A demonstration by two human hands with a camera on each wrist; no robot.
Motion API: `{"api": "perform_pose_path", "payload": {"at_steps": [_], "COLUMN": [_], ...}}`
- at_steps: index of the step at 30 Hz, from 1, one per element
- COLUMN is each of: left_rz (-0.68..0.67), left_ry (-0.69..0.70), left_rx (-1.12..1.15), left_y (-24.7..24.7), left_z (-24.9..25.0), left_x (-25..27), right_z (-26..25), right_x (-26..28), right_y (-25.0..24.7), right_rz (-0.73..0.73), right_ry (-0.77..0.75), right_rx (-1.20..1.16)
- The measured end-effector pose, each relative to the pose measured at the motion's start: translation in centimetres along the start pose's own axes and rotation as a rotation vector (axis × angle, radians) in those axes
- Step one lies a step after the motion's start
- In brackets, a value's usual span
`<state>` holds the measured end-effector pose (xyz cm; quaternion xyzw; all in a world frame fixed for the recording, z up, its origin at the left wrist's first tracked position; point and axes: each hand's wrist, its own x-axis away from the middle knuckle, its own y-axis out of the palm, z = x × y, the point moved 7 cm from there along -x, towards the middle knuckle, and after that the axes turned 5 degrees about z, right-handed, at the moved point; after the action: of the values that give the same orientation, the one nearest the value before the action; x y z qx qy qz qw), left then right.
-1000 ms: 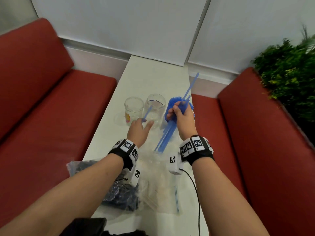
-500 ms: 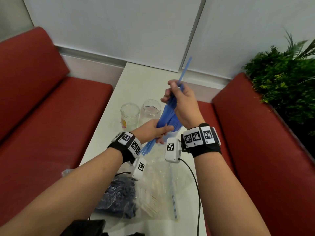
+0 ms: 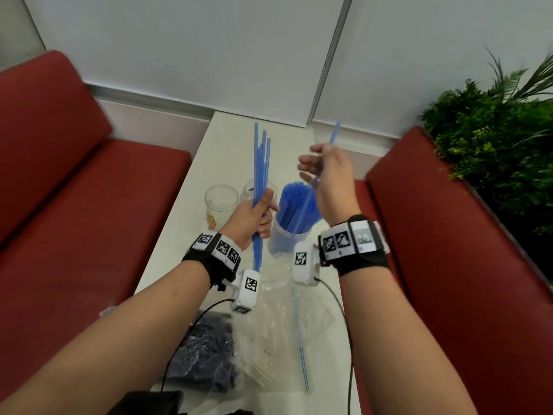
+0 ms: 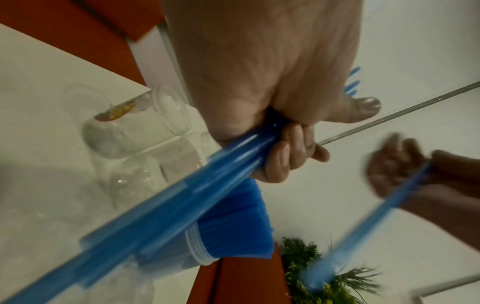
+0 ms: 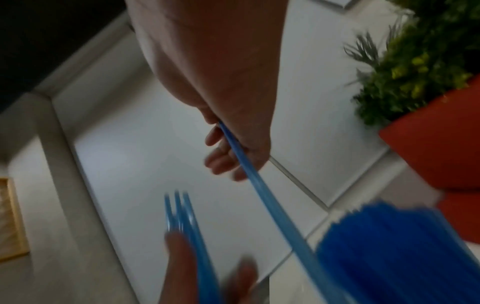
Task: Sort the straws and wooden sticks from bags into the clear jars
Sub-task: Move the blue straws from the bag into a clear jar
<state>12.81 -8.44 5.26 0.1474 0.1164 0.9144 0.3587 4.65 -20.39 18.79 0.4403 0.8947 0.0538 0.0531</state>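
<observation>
My left hand grips an upright bundle of blue straws in its fist, in front of two empty clear jars. The same bundle of blue straws runs through the curled fingers in the left wrist view. My right hand is raised above the table and pinches a single blue straw, which slants down toward a clear jar packed with blue straws. That single straw crosses the right wrist view, blurred.
Near the table's front edge lie clear plastic bags: one with dark straws, one with wooden sticks. A loose blue straw lies beside them. Red benches flank the white table. A green plant stands at the right.
The hands have parted: the left now holds the bundle upright alone, and the right has drawn one straw away to the right above the full jar.
</observation>
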Motion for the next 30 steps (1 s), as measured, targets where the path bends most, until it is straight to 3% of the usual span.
{"api": "perform_pose_path", "payload": {"at_steps": [5, 9, 13, 17, 20, 23, 26, 28, 30], "left_rz": [-0.145, -0.049, 0.054, 0.036, 0.037, -0.018, -0.118, -0.195, -0.291], "left_ry": [0.097, 0.175, 0.385, 0.455, 0.418, 0.304, 0.136, 0.055, -0.018], "left_rx": [-0.214, -0.320, -0.234, -0.122, -0.077, -0.126, -0.159, -0.208, -0.261], "left_y": [2.1, 1.9, 2.1, 3.3, 3.1, 2.8, 2.5, 2.4, 2.8], "left_z": [1.7, 3.4, 8.1, 9.9, 8.8, 6.7, 4.2, 2.8, 1.7], "left_x": [0.0, 0.2, 0.0, -0.3, -0.4, -0.4, -0.3, 0.0, 0.5], "right_z": [6.7, 9.3, 14.1, 16.1, 14.9, 13.4, 9.7, 5.7, 2.4], "right_x": [2.2, 2.3, 3.1, 4.6, 4.3, 4.1, 1.2, -1.3, -2.8], "right_y": [2.4, 2.3, -0.2, 1.3, 2.6, 2.6, 0.9, 0.3, 0.9], "right_rz": [-0.132, -0.240, -0.134, -0.088, -0.147, -0.279, -0.200, -0.171, -0.238], "right_ry": [0.193, 0.348, 0.641, 0.863, 0.839, 0.740, 0.465, 0.244, 0.129], "right_rx": [-0.046, -0.134, -0.007, -0.366, -0.503, -0.233, 0.002, 0.008, -0.064]}}
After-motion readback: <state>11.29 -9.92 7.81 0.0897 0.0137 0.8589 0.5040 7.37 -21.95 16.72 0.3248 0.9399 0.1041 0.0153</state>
